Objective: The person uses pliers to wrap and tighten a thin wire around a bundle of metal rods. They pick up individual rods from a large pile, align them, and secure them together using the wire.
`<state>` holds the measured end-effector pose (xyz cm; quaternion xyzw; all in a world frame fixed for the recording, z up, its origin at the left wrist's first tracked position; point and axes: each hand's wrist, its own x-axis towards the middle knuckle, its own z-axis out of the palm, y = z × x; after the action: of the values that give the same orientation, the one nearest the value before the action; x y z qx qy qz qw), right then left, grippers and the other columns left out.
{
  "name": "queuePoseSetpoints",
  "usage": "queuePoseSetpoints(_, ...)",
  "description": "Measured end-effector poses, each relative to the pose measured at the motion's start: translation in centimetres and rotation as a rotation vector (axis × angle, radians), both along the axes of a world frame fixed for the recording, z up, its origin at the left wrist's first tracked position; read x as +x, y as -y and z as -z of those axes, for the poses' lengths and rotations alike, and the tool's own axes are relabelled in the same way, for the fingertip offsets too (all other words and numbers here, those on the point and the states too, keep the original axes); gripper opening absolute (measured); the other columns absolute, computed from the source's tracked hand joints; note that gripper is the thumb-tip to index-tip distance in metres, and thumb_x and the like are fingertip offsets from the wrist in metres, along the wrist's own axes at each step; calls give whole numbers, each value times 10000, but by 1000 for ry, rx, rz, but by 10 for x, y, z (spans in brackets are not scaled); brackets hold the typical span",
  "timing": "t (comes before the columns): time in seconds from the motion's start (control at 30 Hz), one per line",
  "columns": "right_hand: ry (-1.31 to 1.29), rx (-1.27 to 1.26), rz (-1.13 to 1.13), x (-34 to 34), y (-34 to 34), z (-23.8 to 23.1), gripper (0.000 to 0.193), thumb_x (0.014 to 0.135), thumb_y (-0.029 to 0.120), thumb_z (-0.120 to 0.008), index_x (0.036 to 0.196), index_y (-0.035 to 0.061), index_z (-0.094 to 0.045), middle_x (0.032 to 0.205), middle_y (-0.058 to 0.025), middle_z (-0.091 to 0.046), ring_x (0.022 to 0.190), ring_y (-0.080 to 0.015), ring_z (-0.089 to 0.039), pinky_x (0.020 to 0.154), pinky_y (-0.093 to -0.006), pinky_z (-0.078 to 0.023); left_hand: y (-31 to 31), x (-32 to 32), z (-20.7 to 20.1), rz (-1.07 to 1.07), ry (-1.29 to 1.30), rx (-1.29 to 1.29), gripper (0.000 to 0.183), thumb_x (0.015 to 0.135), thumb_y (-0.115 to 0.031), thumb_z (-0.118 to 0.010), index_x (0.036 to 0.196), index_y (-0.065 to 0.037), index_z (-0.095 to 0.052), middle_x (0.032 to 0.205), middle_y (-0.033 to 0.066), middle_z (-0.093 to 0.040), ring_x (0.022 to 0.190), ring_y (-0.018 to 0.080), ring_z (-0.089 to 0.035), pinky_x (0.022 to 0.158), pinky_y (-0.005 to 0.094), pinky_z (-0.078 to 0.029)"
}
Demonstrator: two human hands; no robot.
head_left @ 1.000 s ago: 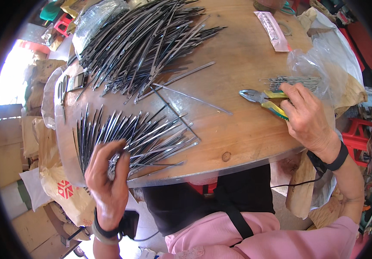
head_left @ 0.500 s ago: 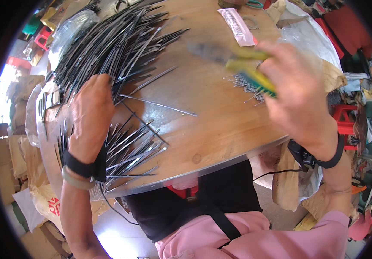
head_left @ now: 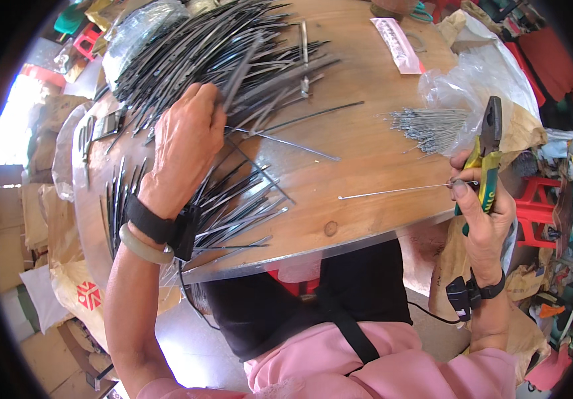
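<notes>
My left hand (head_left: 190, 143) is closed at the near edge of a large pile of thin dark strips (head_left: 186, 63), gripping some of them; those just beyond its fingers are blurred by motion. My right hand (head_left: 482, 209) holds pliers with yellow-and-green handles (head_left: 489, 169), their dark jaws pointing up. Between its thumb and fingertips it also pinches a thin wire with small looped ends (head_left: 399, 191), stretched leftward over the tabletop. Farther back from that hand lies a bundle of similar thin wires (head_left: 429, 126). A second group of strips (head_left: 233, 213) lies by my left wrist.
The round wooden table (head_left: 359, 159) has a near metal edge. At its back right lie a pink-and-white packet (head_left: 398, 45) and clear plastic (head_left: 456, 83). Scissors (head_left: 87, 143) rest at the left side. A red stool (head_left: 539, 209) stands off to the right.
The right hand has moved down and right; its pliers now point up, and a wire shows in its fingertips. The left hand has shifted right and slightly farther away, disturbing the strips.
</notes>
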<state>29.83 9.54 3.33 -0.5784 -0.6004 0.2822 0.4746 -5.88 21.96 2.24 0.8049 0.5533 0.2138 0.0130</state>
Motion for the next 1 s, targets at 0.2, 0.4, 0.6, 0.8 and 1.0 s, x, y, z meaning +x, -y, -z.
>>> queuePoseSetpoints(0.2,-703,-160,50,4,0,13,169,876,87,-669,1006,-13,-629,1136,-160,-602,876,-175,-579,715,-291,-477,25,12,-12,-125,501,-184,124,898,-57,-641,994,16,-669,733,24,-628,659,71,-542,608,238,-448)
queuePoseSetpoints(0.4,-1247,-333,25,14,6,27,237,866,136,-697,1048,21,-596,1150,-122,-538,884,-186,-539,672,-299,-471,27,58,-9,116,59,-17,119,812,-66,-685,903,-6,-638,788,134,-544,769,348,-572,666,425,-475)
queuePoseSetpoints(0.6,-1679,-342,-136,16,16,45,195,844,75,-726,995,3,-623,1131,-51,-472,888,-168,-513,652,-283,-480,23,85,-7,111,34,-47,164,820,-146,-704,824,-22,-597,813,117,-585,785,315,-613,664,412,-498)
queuePoseSetpoints(0.8,-1577,-404,-127,-9,10,37,183,833,84,-734,926,29,-586,1118,-45,-448,868,-158,-496,662,-289,-475,-17,100,17,144,-192,66,225,854,-191,-677,868,-21,-531,838,149,-616,790,358,-637,659,452,-504)
queuePoseSetpoints(1.0,-1277,-390,-99,2,23,44,206,819,137,-724,968,41,-620,1130,-118,-507,863,-202,-532,680,-311,-457,-5,76,0,58,-167,95,90,855,-108,-597,863,-19,-585,826,166,-652,750,377,-647,651,459,-508)
